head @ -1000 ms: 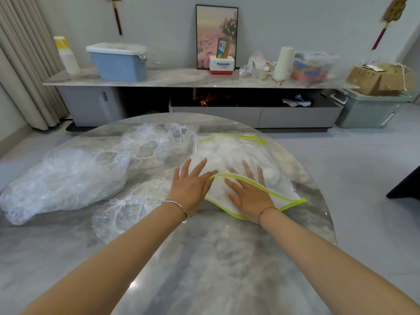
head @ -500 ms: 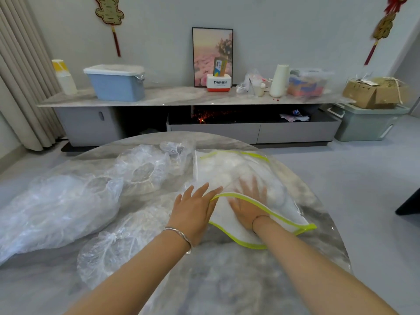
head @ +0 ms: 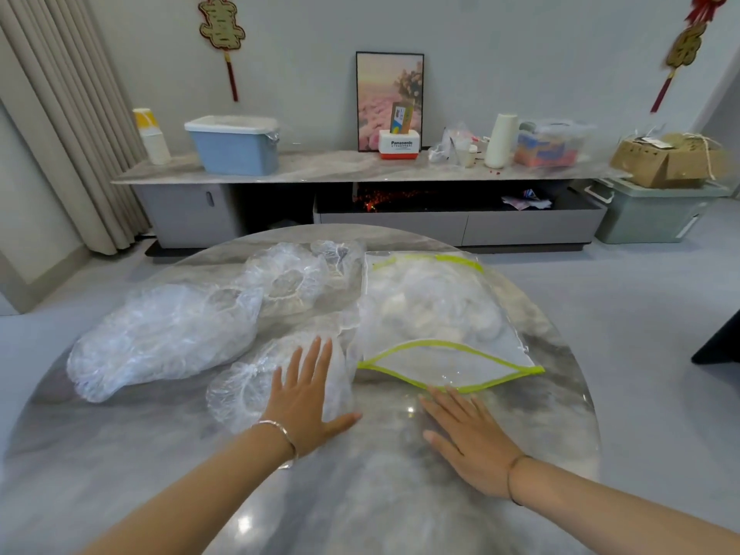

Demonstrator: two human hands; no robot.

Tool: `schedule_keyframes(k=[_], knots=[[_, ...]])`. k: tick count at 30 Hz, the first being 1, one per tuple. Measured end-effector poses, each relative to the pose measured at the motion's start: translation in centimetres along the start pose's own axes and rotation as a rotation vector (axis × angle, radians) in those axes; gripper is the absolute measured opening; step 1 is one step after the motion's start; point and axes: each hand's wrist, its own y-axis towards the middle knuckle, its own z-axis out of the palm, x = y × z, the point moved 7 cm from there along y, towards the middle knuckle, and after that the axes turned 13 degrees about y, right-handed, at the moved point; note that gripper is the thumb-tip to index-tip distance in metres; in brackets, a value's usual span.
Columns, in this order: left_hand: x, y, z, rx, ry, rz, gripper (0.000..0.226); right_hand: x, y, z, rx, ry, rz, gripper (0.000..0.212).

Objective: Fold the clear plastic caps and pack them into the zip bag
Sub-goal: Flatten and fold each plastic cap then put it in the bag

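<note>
A clear zip bag (head: 436, 310) with a yellow-green zip edge lies on the round marble table (head: 360, 494), its mouth gaping toward me and folded caps inside. A loose clear plastic cap (head: 244, 388) lies left of the bag's mouth. My left hand (head: 306, 398) rests flat on that cap, fingers spread. My right hand (head: 466, 438) lies flat on the bare table just below the bag's mouth, holding nothing. A large pile of clear caps (head: 160, 338) sits at the left, with another cap (head: 288, 282) behind it.
Beyond the table stands a long low cabinet (head: 352, 170) carrying a blue bin (head: 234, 144), a framed picture (head: 389, 100), a white roll and boxes. A curtain (head: 60, 114) hangs at the left. A dark object (head: 720, 342) stands at the right edge.
Both hands have pulled back toward me off the zip bag. The left now lies on the loose cap, the right on the table. The bag's mouth stands open.
</note>
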Motion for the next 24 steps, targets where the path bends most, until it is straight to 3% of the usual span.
schedule_keyframes(k=[4, 6, 9, 13, 16, 20, 22, 24], knots=[[2.6, -4.4, 3.8, 0.14, 0.058, -0.089, 0.125, 3.1, -1.3, 1.2, 0.047, 0.042, -0.047, 0.131], [3.2, -5.3, 4.2, 0.152, 0.092, -0.075, 0.106, 4.8, -1.4, 1.3, 0.032, 0.075, -0.079, 0.129], [3.6, -5.8, 2.8, 0.035, 0.037, -0.045, 0.069, 7.1, -1.9, 1.6, 0.003, 0.124, -0.135, 0.123], [4.4, -6.3, 1.7, -0.032, -0.15, -0.069, 0.064, 8.9, -2.6, 1.6, -0.03, 0.161, -0.186, 0.109], [4.6, -6.9, 0.8, -0.077, -0.12, -0.069, 0.06, 10.2, -3.0, 1.6, -0.036, 0.164, -0.215, 0.093], [5.2, -7.4, -1.0, -0.262, -0.253, -0.067, 0.028, 11.4, -3.2, 1.0, -0.113, 0.156, -0.263, 0.081], [4.8, -7.9, -1.3, -0.305, -0.337, -0.021, 0.022, 11.9, -3.5, 0.4, -0.142, 0.168, -0.315, 0.072], [3.3, -8.6, -1.7, -0.303, -0.37, 0.095, 0.021, 12.2, -3.7, 0.1, -0.161, 0.152, -0.382, 0.08]])
